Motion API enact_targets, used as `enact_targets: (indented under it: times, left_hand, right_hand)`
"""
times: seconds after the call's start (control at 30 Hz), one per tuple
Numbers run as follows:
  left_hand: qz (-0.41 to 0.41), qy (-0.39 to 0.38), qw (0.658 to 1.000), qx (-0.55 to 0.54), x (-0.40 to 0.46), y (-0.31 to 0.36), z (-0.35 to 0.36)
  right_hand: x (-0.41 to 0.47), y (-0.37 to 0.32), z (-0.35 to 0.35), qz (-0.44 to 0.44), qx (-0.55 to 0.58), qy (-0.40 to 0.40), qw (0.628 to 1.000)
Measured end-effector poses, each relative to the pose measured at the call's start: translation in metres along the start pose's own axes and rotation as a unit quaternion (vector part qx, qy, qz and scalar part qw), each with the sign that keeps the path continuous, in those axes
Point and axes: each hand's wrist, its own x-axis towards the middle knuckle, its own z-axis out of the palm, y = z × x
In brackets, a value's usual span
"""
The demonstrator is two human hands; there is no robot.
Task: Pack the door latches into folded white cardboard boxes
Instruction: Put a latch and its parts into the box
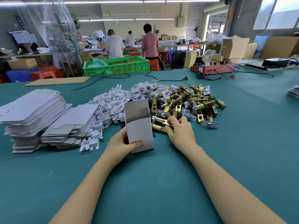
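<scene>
My left hand grips a folded white cardboard box that stands upright on the green table, its top flap open. To its right lies a heap of brass door latches. My right hand reaches into the near edge of the heap, fingers curled round a brass latch next to the box. The inside of the box is hidden from view.
Stacks of flat white box blanks lie at the left, with a pile of white card inserts and small bagged parts behind the box. A green crate, cables and a red device sit farther back. People work at distant benches.
</scene>
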Motion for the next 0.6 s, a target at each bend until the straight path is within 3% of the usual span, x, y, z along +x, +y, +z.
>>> enact_targets:
  times: [0.2, 0.37, 0.6]
  left_hand:
    - [-0.026, 0.000, 1.000, -0.008, -0.001, 0.004, 0.001]
    - [-0.030, 0.013, 0.999, -0.023, -0.004, 0.010, 0.001]
    - [-0.021, -0.001, 0.999, -0.035, -0.004, 0.010, 0.001]
  right_hand:
    - [-0.001, 0.001, -0.009, 0.066, 0.082, 0.042, 0.994]
    - [-0.005, 0.002, -0.014, 0.079, 0.058, 0.065, 0.993]
    - [-0.009, 0.007, -0.016, 0.062, 0.079, 0.212, 0.972]
